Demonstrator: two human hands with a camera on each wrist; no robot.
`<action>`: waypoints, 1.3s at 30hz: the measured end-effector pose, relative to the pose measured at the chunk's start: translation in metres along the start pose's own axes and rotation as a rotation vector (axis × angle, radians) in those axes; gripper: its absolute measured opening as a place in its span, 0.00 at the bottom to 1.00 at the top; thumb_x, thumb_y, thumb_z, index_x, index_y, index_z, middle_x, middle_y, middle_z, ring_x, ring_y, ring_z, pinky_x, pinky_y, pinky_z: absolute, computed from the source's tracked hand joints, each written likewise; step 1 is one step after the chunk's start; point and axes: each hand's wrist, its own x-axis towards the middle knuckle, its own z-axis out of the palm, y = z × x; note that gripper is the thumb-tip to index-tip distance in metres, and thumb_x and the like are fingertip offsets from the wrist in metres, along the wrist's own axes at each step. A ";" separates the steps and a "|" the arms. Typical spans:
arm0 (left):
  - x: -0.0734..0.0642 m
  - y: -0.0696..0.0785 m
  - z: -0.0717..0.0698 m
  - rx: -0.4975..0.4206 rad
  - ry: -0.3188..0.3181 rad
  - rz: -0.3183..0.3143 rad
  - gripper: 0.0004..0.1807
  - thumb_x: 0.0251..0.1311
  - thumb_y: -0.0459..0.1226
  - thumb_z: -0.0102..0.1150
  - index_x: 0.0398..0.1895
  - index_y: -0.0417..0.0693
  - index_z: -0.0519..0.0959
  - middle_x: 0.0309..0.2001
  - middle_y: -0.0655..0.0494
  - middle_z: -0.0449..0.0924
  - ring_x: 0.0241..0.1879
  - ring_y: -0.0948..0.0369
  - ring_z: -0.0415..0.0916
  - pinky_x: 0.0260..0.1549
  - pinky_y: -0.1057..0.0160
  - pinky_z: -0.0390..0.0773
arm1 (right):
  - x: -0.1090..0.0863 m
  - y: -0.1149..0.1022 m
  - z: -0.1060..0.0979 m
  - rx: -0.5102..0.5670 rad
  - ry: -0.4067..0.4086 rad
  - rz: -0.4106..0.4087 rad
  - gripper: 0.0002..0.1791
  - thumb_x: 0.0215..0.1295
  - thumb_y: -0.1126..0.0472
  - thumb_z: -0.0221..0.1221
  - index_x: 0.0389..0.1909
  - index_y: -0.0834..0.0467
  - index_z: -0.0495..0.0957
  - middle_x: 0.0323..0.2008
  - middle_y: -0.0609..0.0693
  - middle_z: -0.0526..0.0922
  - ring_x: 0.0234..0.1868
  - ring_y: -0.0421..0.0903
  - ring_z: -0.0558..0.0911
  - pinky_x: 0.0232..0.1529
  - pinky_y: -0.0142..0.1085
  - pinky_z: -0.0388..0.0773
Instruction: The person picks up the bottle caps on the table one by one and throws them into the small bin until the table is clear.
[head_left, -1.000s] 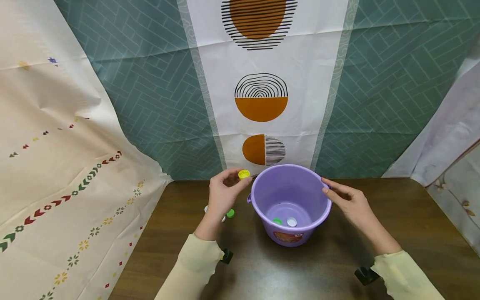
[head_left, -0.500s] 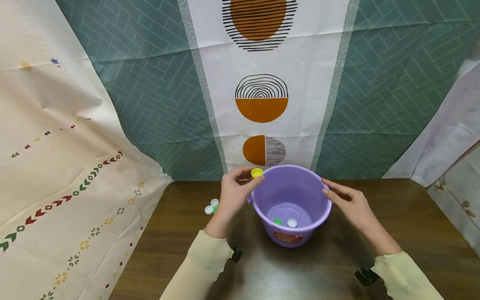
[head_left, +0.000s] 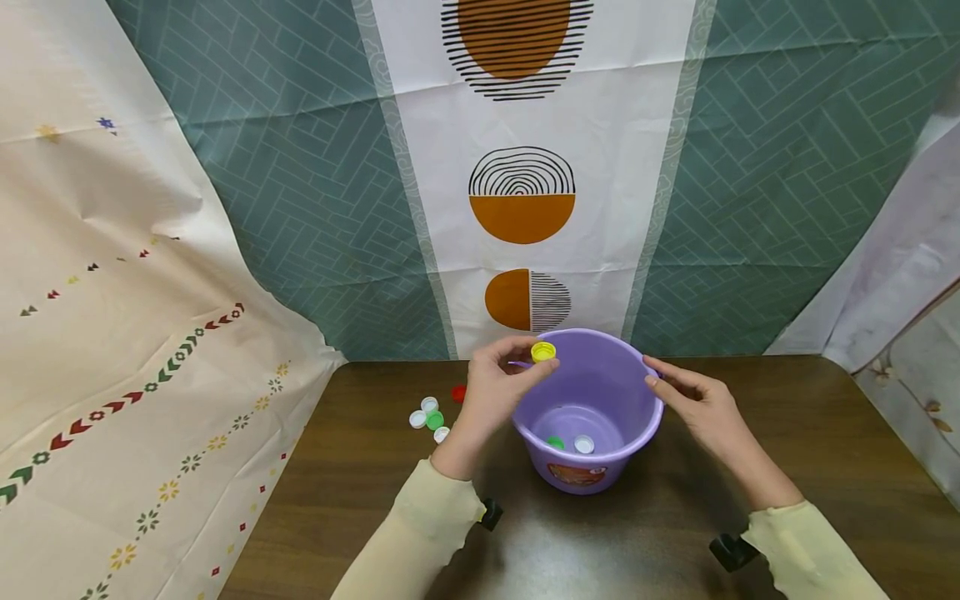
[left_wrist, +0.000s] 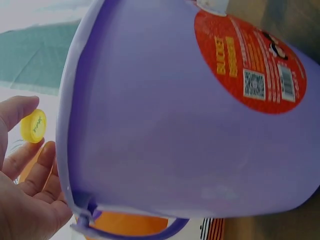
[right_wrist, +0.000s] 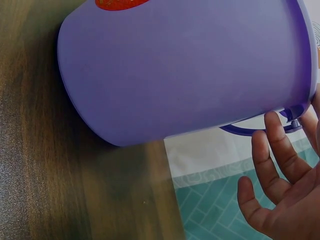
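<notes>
Between thumb and finger, my left hand pinches a yellow bottle cap above the left rim of a purple bucket. The left wrist view shows the cap held at thumb tip and fingertip, just past the bucket's rim. My right hand holds the bucket's right rim, its thumb over the edge. In the right wrist view, the other fingers spread outside the wall near the handle. A green cap and a white cap lie on the bucket's bottom.
On the brown wooden table, left of the bucket, lie several white caps around a green cap. A red cap is partly hidden behind my left hand. A patterned cloth hangs at the table's back edge.
My left hand has moved right with the yellow bottle cap, from beside the bucket to over its left rim, uncovering more caps on the table. My right hand has stayed on the rim.
</notes>
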 end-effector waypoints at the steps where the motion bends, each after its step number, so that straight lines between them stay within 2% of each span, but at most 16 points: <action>1: -0.001 0.001 0.002 0.008 -0.005 -0.003 0.18 0.45 0.47 0.72 0.41 0.55 0.83 0.35 0.55 0.83 0.35 0.61 0.79 0.38 0.59 0.81 | 0.000 0.000 0.000 0.001 -0.001 0.002 0.24 0.62 0.39 0.54 0.59 0.35 0.71 0.59 0.44 0.76 0.49 0.24 0.74 0.43 0.21 0.75; 10: -0.002 0.003 0.012 0.034 -0.034 0.016 0.17 0.45 0.50 0.71 0.39 0.60 0.83 0.33 0.60 0.83 0.33 0.64 0.79 0.36 0.65 0.80 | 0.000 0.000 0.001 0.012 0.002 -0.003 0.24 0.62 0.40 0.54 0.59 0.36 0.72 0.59 0.45 0.76 0.49 0.23 0.74 0.43 0.21 0.75; 17: -0.001 0.003 0.013 0.035 -0.042 0.013 0.17 0.45 0.50 0.71 0.40 0.59 0.83 0.34 0.61 0.83 0.34 0.64 0.79 0.37 0.61 0.81 | 0.001 0.000 0.001 0.005 0.000 -0.007 0.24 0.62 0.40 0.54 0.59 0.35 0.71 0.59 0.44 0.76 0.50 0.24 0.74 0.42 0.21 0.75; 22: -0.001 0.004 0.013 0.083 -0.077 -0.035 0.28 0.42 0.55 0.71 0.51 0.69 0.77 0.46 0.67 0.80 0.47 0.67 0.75 0.48 0.54 0.76 | 0.000 0.000 0.000 -0.003 0.002 -0.004 0.24 0.62 0.39 0.54 0.59 0.35 0.71 0.59 0.44 0.76 0.49 0.24 0.74 0.42 0.21 0.75; 25: -0.001 0.005 0.012 0.113 -0.079 -0.046 0.32 0.39 0.58 0.71 0.53 0.76 0.73 0.51 0.70 0.76 0.52 0.68 0.72 0.51 0.52 0.74 | 0.000 0.001 0.000 0.001 0.002 0.000 0.24 0.61 0.39 0.54 0.59 0.35 0.72 0.59 0.44 0.76 0.49 0.24 0.74 0.42 0.22 0.75; 39: 0.001 0.007 0.006 0.061 -0.032 0.004 0.23 0.42 0.55 0.71 0.46 0.70 0.79 0.43 0.68 0.81 0.47 0.68 0.75 0.49 0.50 0.75 | 0.000 0.001 0.000 0.007 0.004 -0.009 0.24 0.62 0.40 0.54 0.59 0.36 0.72 0.59 0.45 0.76 0.49 0.25 0.74 0.42 0.22 0.76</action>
